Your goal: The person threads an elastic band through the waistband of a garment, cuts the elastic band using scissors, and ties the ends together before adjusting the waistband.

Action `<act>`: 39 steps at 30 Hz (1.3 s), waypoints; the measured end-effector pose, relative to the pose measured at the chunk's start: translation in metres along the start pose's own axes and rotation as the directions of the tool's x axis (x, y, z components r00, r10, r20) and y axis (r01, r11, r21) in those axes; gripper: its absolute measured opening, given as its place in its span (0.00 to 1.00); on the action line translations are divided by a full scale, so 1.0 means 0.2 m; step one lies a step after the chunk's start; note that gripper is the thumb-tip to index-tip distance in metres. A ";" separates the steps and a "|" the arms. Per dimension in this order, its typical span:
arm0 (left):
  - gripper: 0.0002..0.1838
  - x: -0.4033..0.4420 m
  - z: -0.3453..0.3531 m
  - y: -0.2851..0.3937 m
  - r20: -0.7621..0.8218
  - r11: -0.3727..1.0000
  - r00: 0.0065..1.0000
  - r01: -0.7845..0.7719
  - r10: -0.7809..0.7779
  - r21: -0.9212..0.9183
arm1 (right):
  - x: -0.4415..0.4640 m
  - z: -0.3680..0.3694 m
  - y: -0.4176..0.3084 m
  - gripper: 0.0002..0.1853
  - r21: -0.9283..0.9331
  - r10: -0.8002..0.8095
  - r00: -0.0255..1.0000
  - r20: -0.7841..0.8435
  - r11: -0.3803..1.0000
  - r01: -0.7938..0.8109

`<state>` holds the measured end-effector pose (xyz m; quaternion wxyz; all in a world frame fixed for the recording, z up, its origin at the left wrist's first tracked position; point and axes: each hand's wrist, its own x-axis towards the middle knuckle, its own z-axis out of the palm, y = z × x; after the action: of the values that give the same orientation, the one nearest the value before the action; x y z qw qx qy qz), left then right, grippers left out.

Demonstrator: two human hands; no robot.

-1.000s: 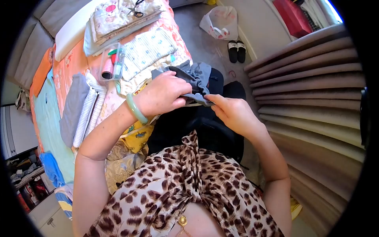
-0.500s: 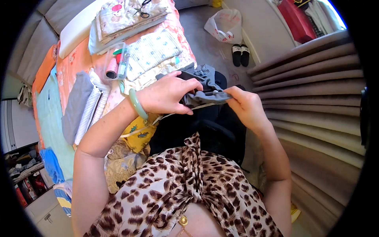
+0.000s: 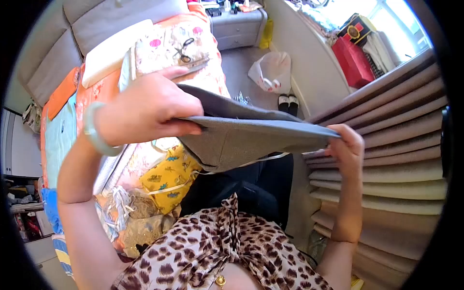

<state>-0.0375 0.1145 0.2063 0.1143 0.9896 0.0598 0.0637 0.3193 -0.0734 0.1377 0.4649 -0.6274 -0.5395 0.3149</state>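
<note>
Stretched wide in front of my chest is a grey garment (image 3: 251, 140), its upper edge pulled nearly straight and its opening gaping a little. My left hand (image 3: 150, 108), with a pale green bangle (image 3: 94, 129) at the wrist, is closed on the garment's left end. At the other end, my right hand (image 3: 349, 145) pinches the corner between thumb and fingers. A small checked bow (image 3: 241, 98) shows just behind the far edge. Under the garment, a thin white cord (image 3: 275, 157) runs across near my lap. Yellow printed fabric (image 3: 166, 179) lies below my left hand.
Black scissors (image 3: 185, 50) rest on folded floral cloth on the bed. Lace-trimmed fabric (image 3: 145, 222) lies by my left side. On the floor are a white plastic bag (image 3: 271, 71) and slippers (image 3: 288, 103). A pleated curtain (image 3: 386, 159) hangs close on my right.
Both hands have moved apart and up, pulling the bunched grey garment out wide. The view has tilted up, so the bedside drawers and window now show.
</note>
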 end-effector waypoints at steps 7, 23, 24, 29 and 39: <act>0.07 -0.20 -0.41 0.23 -0.146 0.924 0.977 0.196 -0.155 0.330 | 0.00 -0.22 -0.26 0.09 -0.274 -0.422 0.904 -0.060 0.878 0.392; 0.11 -0.11 0.61 -0.01 0.162 0.987 0.977 0.123 -0.139 0.105 | -0.02 0.51 0.13 0.19 -0.574 -0.191 0.705 0.683 0.456 0.680; 0.13 -0.09 0.63 -0.03 0.162 0.981 0.979 0.095 -0.122 0.168 | 0.00 0.51 0.14 0.19 -0.536 -0.197 0.693 0.694 0.500 0.680; 0.08 0.01 0.46 0.02 0.144 0.972 0.987 -0.103 0.073 0.210 | 0.08 0.50 0.09 0.19 -0.531 0.047 0.644 0.764 0.611 0.587; 0.14 -0.02 0.19 0.06 0.130 0.994 0.991 -0.045 0.031 0.100 | 0.11 0.25 0.01 0.08 -0.748 0.137 0.795 0.591 0.462 0.477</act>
<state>-0.0354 0.0932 0.1719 0.0656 0.9972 0.0366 -0.0012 0.2805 -0.0398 0.1197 -0.0761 -0.5855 -0.7984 0.1180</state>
